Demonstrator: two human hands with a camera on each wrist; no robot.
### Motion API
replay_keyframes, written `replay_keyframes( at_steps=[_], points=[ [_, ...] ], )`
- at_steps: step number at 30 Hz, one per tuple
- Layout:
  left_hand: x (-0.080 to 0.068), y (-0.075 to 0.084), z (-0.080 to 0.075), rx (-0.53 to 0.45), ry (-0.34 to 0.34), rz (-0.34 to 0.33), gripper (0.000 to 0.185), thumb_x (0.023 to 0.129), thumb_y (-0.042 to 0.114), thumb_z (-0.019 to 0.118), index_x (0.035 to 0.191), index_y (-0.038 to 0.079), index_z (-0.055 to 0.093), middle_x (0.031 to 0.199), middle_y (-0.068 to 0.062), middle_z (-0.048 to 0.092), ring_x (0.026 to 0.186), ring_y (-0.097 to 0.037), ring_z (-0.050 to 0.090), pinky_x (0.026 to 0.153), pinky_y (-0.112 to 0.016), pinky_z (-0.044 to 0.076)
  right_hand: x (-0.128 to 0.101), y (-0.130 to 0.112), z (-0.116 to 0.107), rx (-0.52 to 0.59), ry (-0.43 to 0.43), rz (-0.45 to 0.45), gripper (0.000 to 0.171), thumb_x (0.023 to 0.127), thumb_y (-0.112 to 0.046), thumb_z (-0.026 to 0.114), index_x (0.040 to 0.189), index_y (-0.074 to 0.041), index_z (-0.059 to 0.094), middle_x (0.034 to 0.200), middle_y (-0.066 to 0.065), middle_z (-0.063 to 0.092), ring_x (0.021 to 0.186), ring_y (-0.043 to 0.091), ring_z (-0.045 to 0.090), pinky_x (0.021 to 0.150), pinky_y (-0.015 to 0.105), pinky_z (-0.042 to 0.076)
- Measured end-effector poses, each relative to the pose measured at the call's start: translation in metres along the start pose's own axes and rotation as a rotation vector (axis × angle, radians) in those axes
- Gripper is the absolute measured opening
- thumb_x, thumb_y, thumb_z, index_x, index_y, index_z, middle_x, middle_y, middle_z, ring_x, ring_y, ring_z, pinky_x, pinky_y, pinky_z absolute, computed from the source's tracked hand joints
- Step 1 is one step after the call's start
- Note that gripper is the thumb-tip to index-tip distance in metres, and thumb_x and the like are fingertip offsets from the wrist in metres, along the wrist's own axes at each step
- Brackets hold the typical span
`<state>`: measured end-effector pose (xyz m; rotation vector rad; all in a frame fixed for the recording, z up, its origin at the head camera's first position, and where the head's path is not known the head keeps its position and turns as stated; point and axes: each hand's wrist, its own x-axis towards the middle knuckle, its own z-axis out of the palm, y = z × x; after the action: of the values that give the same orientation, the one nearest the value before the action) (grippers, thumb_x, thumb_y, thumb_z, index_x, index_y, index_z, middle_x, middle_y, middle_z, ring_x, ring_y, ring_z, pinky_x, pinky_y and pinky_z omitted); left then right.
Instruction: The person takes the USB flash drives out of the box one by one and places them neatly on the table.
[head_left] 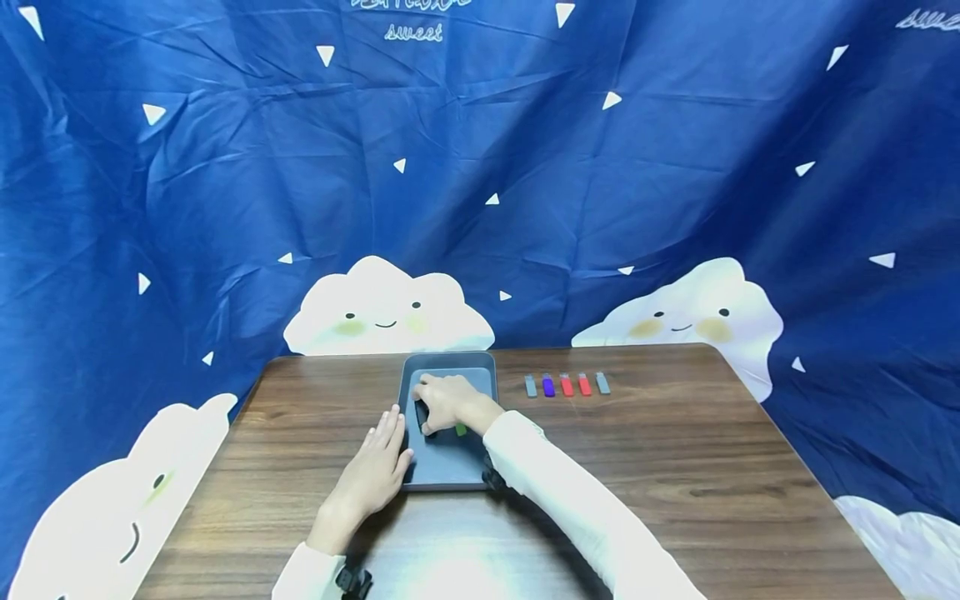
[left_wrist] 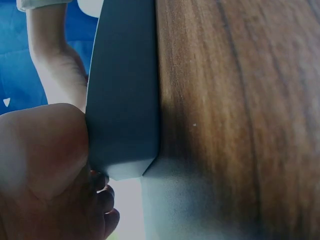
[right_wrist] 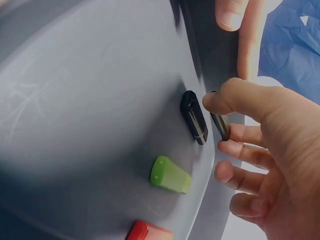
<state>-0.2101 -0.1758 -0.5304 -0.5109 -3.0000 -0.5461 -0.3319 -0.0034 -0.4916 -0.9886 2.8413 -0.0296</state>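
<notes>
A grey tray (head_left: 450, 475) stands on the table, and my right hand (head_left: 450, 402) reaches down into its left part. Between thumb and fingertips that hand pinches a small dark USB stick (right_wrist: 221, 125). Beside it in the tray lies a black USB stick (right_wrist: 194, 117) with a silvery stripe. A green USB stick (right_wrist: 170, 175) and a red one (right_wrist: 148, 232) lie further along; in the head view the arm hides most of them. My left hand (head_left: 375, 467) rests against the tray's left side with its fingers straight.
Right of the tray, several USB sticks form a row on the wooden table (head_left: 675, 450): a grey one (head_left: 531, 386), a blue one (head_left: 548, 387), a red pair (head_left: 576, 385) and another grey one (head_left: 603, 383). A blue curtain (head_left: 480, 167) hangs behind.
</notes>
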Motion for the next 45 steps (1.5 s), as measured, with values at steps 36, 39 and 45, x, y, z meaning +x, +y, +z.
replay_keyframes(
  at_steps=[36, 39, 45],
  points=[
    [-0.002, -0.001, 0.000, 0.070, 0.041, 0.017, 0.060, 0.110, 0.018, 0.046, 0.161, -0.010, 0.034, 0.174, -0.024, 0.027, 0.161, -0.043, 0.029, 0.131, -0.059, 0.030, -0.035, 0.017, -0.030, -0.045, 0.104, -0.044, 0.061, 0.088, -0.049, 0.080, 0.140, -0.020, 0.068, 0.129, -0.001, 0.065, 0.073, 0.014, 0.058, 0.060, 0.026, 0.048],
    [-0.003, -0.001, 0.000, 0.053, 0.051, 0.023, 0.060, 0.108, 0.017, 0.048, 0.160, -0.011, 0.036, 0.173, -0.025, 0.029, 0.160, -0.044, 0.031, 0.130, -0.060, 0.030, -0.039, 0.019, -0.030, -0.047, 0.110, -0.042, 0.060, 0.088, -0.049, 0.080, 0.139, -0.020, 0.069, 0.127, -0.001, 0.065, 0.072, 0.014, 0.057, 0.060, 0.025, 0.046],
    [-0.004, -0.002, 0.004, 0.015, 0.086, 0.043, 0.060, 0.106, 0.014, 0.047, 0.158, -0.012, 0.038, 0.171, -0.028, 0.032, 0.158, -0.047, 0.033, 0.128, -0.063, 0.032, -0.049, 0.024, -0.034, -0.062, 0.121, -0.033, 0.059, 0.087, -0.049, 0.080, 0.139, -0.022, 0.070, 0.128, -0.002, 0.065, 0.071, 0.013, 0.056, 0.059, 0.026, 0.047]
  ],
)
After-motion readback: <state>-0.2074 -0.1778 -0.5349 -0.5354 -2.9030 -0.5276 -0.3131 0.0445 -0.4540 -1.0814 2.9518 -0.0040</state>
